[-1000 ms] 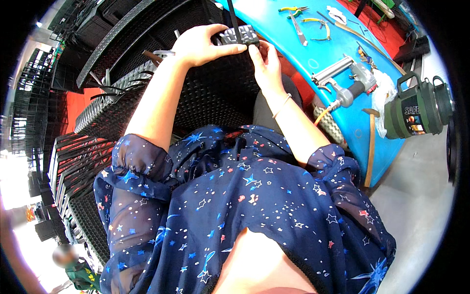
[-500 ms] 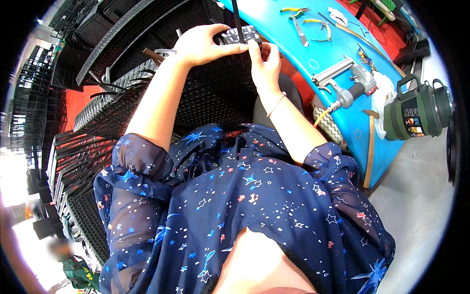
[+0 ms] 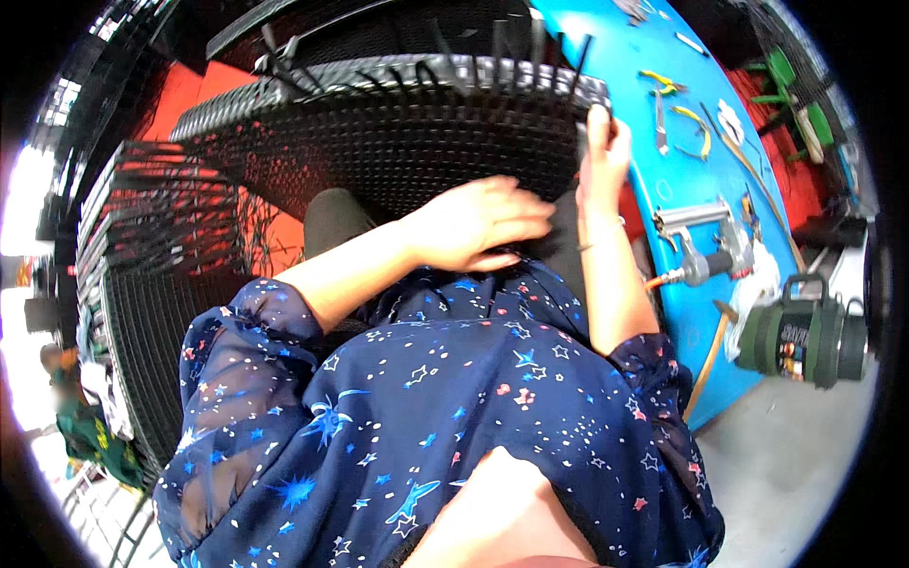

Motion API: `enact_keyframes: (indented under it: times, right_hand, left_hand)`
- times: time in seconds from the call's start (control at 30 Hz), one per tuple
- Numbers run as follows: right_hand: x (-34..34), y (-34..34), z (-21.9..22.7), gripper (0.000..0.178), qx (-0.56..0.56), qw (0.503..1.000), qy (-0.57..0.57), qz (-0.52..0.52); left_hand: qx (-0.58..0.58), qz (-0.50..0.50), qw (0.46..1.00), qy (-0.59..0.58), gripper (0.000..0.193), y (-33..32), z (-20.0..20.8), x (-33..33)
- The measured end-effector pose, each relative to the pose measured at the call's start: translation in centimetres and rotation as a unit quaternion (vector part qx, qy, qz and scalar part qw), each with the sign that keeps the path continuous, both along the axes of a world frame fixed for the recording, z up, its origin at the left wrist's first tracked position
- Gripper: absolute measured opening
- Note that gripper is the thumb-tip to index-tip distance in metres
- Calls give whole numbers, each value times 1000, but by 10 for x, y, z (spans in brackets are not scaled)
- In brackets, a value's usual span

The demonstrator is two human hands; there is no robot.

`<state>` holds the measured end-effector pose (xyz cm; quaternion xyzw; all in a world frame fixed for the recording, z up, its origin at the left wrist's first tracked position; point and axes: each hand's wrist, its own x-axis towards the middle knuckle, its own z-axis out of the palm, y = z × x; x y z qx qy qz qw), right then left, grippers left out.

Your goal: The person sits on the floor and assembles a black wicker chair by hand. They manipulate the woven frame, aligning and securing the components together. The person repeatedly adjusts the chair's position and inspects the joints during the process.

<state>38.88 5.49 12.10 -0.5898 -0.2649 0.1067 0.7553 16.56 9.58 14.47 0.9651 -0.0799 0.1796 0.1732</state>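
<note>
A black woven wicker panel spans the space in front of me, resting toward my lap, with loose flat strands sticking up along its far edge. At its right-hand corner my right hand is closed, the thumb up against the rim. My left hand hangs over my lap near the panel's near side, apart from the weave. Its fingers are stretched out, somewhat smeared by motion, and nothing shows in them.
To the right is a blue table with yellow-handled pliers, yellow-handled cutters, a pneumatic gun and a hammer. Beside it stands a large green jug. Stacked black wicker frames are at left.
My left hand has come off the panel's edge and moved down toward my lap. The right hand stays at the edge, now farther right in view. More of the panel shows.
</note>
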Motion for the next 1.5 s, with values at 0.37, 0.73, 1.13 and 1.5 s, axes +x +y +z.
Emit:
enact_keyframes:
  times: [0.37,0.73,1.13,1.5]
  right_hand:
    - [28,-25,-61,42,-69,971,-194,125]
    - [45,-18,-66,55,-158,954,-237,92]
    - [48,-18,-67,47,-135,980,-104,104]
    - [67,-7,-78,47,-182,974,-71,110]
  left_hand:
    - [-39,247,931,265,43,-3,-102,-120]
    - [-47,215,924,312,46,-6,-107,-104]
    - [-51,212,931,293,41,-8,-107,-102]
    - [-43,212,930,297,43,-8,-107,-99]
